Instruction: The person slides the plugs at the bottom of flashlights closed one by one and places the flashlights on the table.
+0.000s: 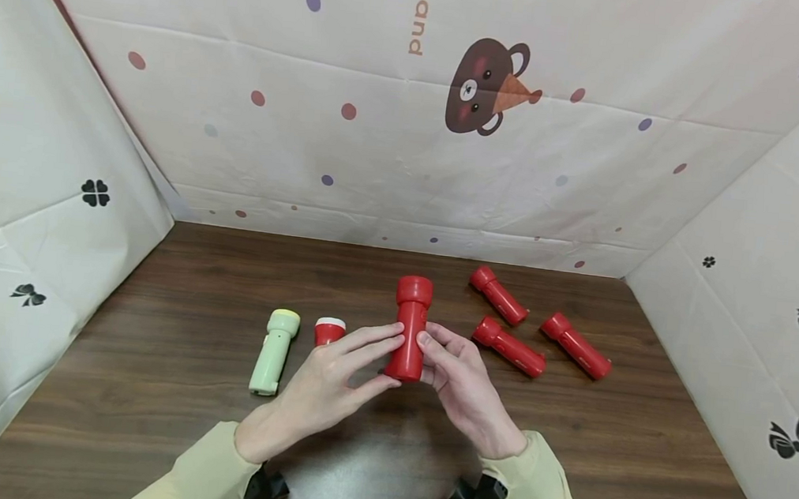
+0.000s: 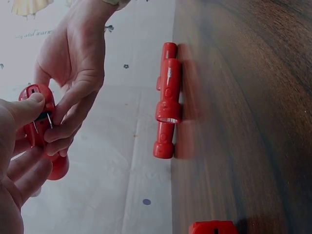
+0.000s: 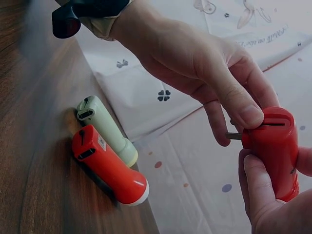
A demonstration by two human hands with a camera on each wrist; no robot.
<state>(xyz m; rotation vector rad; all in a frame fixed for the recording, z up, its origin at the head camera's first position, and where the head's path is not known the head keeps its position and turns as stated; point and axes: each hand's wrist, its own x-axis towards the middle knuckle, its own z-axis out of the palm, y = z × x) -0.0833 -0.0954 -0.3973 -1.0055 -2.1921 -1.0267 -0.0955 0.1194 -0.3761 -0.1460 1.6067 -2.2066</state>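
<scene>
Both hands hold a red flashlight [image 1: 410, 330] above the table, its wider head pointing away from me. My left hand [image 1: 326, 390] pinches it from the left; in the right wrist view that thumb lies at the slotted tail end. From the right, my right hand [image 1: 462, 382] grips the body, thumb along its side. Metal plug prongs [image 2: 49, 120] stick out near the tail in the left wrist view, and one prong [image 3: 234, 136] shows in the right wrist view. Behind the left hand lies another red flashlight [image 3: 109, 165] with a white rim, partly hidden in the head view.
A pale green flashlight [image 1: 275, 353] with a yellow rim lies to the left. On the right lie three red flashlights: one at the back [image 1: 499, 295], one nearer [image 1: 509, 346] and one farther right [image 1: 576, 346]. White printed sheets [image 1: 379, 160] wall the brown table [image 1: 163, 419].
</scene>
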